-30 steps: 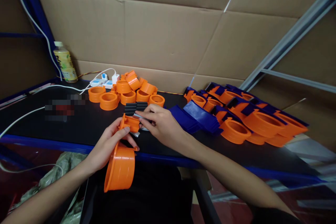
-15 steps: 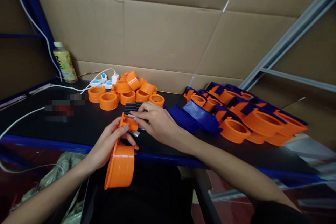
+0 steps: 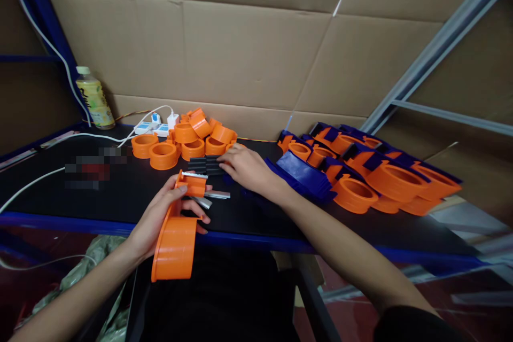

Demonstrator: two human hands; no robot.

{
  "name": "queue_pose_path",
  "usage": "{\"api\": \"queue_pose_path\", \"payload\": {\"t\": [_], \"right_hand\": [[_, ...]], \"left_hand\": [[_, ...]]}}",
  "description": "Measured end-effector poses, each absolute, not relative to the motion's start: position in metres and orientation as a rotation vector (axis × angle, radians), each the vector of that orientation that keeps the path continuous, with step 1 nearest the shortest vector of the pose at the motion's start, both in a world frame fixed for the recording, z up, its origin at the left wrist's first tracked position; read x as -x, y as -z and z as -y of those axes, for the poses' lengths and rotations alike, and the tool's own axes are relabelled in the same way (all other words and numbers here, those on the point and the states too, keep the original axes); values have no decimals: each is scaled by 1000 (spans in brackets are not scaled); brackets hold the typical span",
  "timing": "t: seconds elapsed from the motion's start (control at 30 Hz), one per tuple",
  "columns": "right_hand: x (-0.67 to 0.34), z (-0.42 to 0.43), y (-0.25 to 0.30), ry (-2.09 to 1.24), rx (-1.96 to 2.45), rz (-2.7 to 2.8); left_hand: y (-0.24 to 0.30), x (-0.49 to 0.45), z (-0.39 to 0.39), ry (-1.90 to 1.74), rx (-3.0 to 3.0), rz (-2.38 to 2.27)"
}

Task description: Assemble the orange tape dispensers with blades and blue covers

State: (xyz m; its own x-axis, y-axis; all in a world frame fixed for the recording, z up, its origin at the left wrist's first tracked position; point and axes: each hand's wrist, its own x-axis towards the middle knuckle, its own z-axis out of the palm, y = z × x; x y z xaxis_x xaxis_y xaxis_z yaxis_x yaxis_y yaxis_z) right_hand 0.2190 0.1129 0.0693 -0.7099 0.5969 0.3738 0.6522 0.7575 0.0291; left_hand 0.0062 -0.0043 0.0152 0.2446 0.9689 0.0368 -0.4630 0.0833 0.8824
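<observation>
Several cardboard panels (image 3: 256, 53) backed a black bench (image 3: 108, 197) edged in blue. At its front, a person's hands were apart: the left hand (image 3: 158, 216) clamped an orange holder (image 3: 175, 248) bearing a toothed metal strip (image 3: 195, 175); the right hand (image 3: 248, 169), half curled, was at the black strips (image 3: 200, 165), its grip impossible to tell.

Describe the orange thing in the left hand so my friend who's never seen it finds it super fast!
Find the long black tabletop with the blue front edge, then the left hand by that edge. It holds an orange piece with a round band at its lower end. Unlike the orange rings piled behind, it is hand-held, with a silver toothed strip along its top.
</observation>
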Motion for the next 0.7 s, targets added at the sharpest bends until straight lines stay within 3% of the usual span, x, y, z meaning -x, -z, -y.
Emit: {"api": "queue_pose_path", "payload": {"t": [0.3, 0.53, 0.7], "right_hand": [[-215, -110, -60, 264, 1045, 2628], [-233, -103, -89, -263, 500, 2460], [-212, -87, -75, -312, 405, 2391]], "left_hand": [[-14, -7, 4, -1286, -900, -688], [-19, -15, 9, -1452, -856, -710], [-17, -16, 8, -1449, -868, -731]]}}
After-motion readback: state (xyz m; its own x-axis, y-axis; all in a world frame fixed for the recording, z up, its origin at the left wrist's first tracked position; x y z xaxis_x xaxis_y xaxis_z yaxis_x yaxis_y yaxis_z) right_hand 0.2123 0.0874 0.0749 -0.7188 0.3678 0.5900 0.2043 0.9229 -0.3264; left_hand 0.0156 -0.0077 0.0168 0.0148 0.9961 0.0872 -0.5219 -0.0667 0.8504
